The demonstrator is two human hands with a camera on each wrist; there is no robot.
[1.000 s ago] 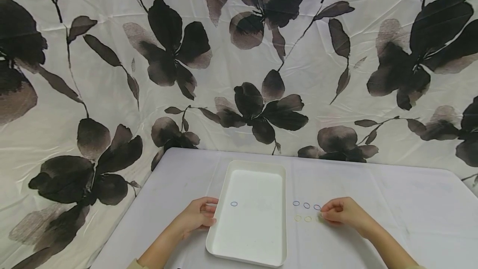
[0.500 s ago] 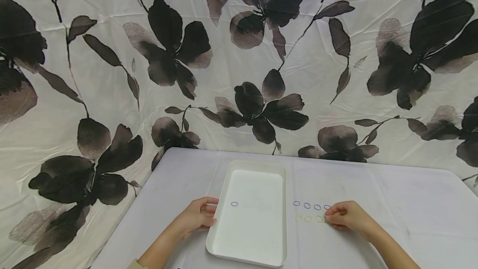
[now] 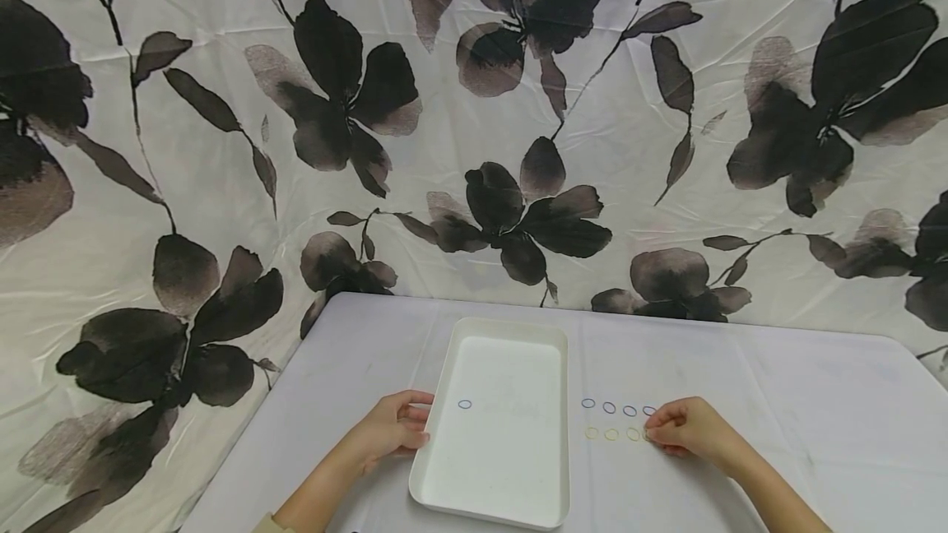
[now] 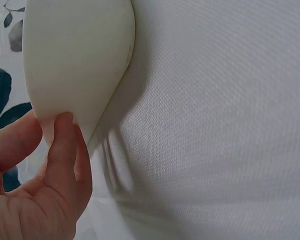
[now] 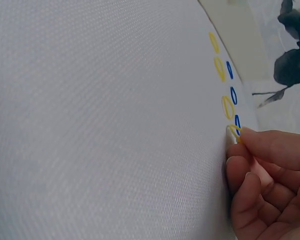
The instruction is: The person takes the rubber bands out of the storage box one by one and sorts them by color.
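Note:
A white rectangular tray [image 3: 492,418] lies on the table, with one thin blue rubber band [image 3: 464,405] inside it at the left. My left hand [image 3: 391,428] grips the tray's left edge between thumb and fingers; the left wrist view shows the fingertips at the tray wall [image 4: 80,55]. On the cloth right of the tray, a row of blue rubber bands [image 3: 609,408] runs above a row of yellow rubber bands [image 3: 611,435]. At the rows' right end my right hand [image 3: 685,426] pinches a yellow rubber band [image 5: 234,131], partly hidden by the fingertips, low over the cloth.
A white cloth [image 3: 800,410] covers the table. Behind and to the left hangs a white curtain [image 3: 415,163] printed with dark flowers. The tray's raised rim [image 3: 568,434] stands between its inside and the rows of bands.
My right hand has shifted slightly right and toward me, uncovering another yellow band and most of a further blue one; over the last half second it barely moves. The left hand stays put.

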